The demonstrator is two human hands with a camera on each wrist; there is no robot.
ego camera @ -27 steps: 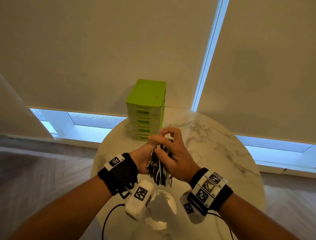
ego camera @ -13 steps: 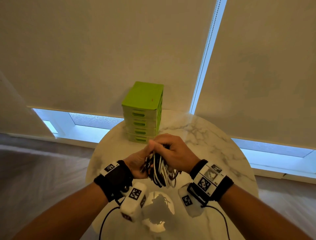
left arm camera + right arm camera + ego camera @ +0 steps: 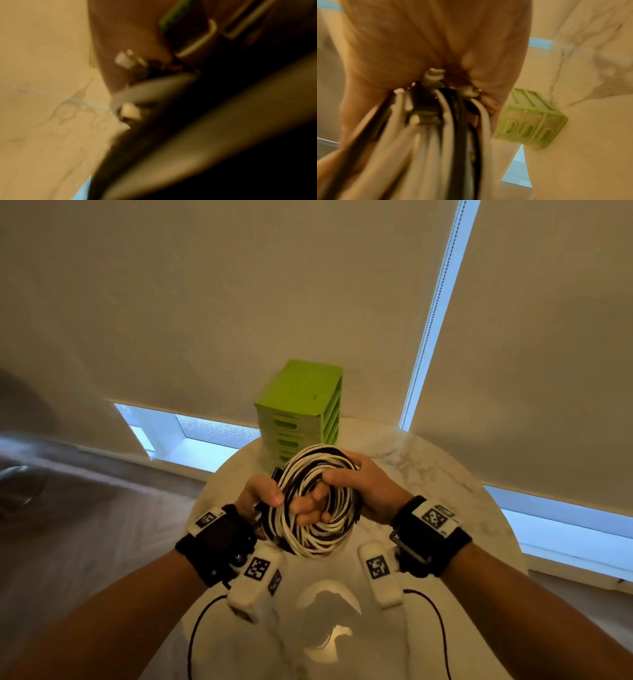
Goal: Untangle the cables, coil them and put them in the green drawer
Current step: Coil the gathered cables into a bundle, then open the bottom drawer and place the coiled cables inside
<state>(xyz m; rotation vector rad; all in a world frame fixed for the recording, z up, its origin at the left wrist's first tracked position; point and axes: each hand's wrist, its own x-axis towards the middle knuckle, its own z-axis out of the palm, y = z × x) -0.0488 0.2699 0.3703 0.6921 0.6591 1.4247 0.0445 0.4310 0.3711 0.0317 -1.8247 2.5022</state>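
A round coil of black and white cables (image 3: 318, 539) is held up above the marble table (image 3: 428, 474), its open face toward me. My left hand (image 3: 262, 494) grips the coil's left side with the thumb over the strands. My right hand (image 3: 371, 487) grips the upper right side, its thumb laid across the top, and curled fingers show through the coil's middle. The right wrist view shows the cable strands (image 3: 447, 135) and their plugs running into my palm. The green drawer unit (image 3: 301, 395) stands just behind the coil with its drawers closed. The left wrist view is blurred.
The drawer unit (image 3: 530, 129) sits at the far edge of the round table, against drawn roller blinds (image 3: 205, 302). Thin black wrist-camera leads (image 3: 191, 642) hang over the near table edge. Wooden floor (image 3: 85, 525) lies to the left.
The cables, held edge-on as a tight bundle before, are now turned and spread into a round coil facing me. Both hands have shifted their grip and sit nearer the drawer unit.
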